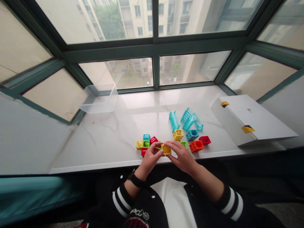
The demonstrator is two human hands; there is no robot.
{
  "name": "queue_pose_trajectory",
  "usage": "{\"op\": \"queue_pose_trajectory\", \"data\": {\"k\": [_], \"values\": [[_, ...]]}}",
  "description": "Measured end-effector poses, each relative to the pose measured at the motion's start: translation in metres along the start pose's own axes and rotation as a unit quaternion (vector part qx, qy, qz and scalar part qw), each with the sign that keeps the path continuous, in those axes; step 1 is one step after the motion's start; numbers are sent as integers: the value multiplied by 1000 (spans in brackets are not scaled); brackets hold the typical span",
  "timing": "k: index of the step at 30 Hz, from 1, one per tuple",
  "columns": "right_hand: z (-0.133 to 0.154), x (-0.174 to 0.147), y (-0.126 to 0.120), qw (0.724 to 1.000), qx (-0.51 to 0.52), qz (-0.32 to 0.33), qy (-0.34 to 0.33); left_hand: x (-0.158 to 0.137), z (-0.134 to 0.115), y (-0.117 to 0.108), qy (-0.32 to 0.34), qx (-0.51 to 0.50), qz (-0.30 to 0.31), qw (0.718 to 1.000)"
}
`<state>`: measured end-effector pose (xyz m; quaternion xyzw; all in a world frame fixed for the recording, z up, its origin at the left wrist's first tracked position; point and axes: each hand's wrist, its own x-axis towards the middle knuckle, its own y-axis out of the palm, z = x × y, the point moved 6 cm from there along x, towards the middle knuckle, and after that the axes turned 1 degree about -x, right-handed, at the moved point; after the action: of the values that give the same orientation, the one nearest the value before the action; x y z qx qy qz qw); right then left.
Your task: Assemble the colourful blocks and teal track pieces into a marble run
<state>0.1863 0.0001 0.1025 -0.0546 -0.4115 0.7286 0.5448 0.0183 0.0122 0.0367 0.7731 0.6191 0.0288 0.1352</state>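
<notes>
Between my two hands is a yellow toy block [166,149], a hollow cube held just above the sill's front edge. My left hand [153,155] pinches its left side with thumb and fingers. From the right, my right hand [182,156] grips the same block at its top and lower edge. Just beyond my left hand lies a cluster of blocks, with a green block [145,144], a yellow one [139,144], a blue one [146,137] and red ones, partly covered by the hand. A green piece [184,145] shows behind my right hand.
Farther right sit a yellow block [178,135], a blue block [192,135], an orange block [197,146] and a red block [205,140]. Behind them lie translucent blue track pieces [174,121]. A clear plastic bin [101,107] stands back left, a white box [251,120] at right.
</notes>
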Motion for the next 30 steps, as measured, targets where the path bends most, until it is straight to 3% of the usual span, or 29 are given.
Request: {"op": "queue_pose_trajectory", "data": {"k": [8, 12, 17, 23, 30], "values": [[-9, 1, -21, 999, -27, -2, 21, 14, -4, 18, 4, 18, 29, 999], [-18, -2, -39, 998, -49, -15, 33, 30, -8, 22, 51, 82, 42, 994], [-34, -11, -69, 993, -82, -73, 49, 65, -13, 16, 134, 286, -20, 949], [-49, -27, -97, 982, -120, -128, 72, 100, 2, 33, 178, 400, 34, 898], [-55, -33, -106, 979, -117, -135, 100, 113, 22, 49, 185, 457, 67, 868]]}}
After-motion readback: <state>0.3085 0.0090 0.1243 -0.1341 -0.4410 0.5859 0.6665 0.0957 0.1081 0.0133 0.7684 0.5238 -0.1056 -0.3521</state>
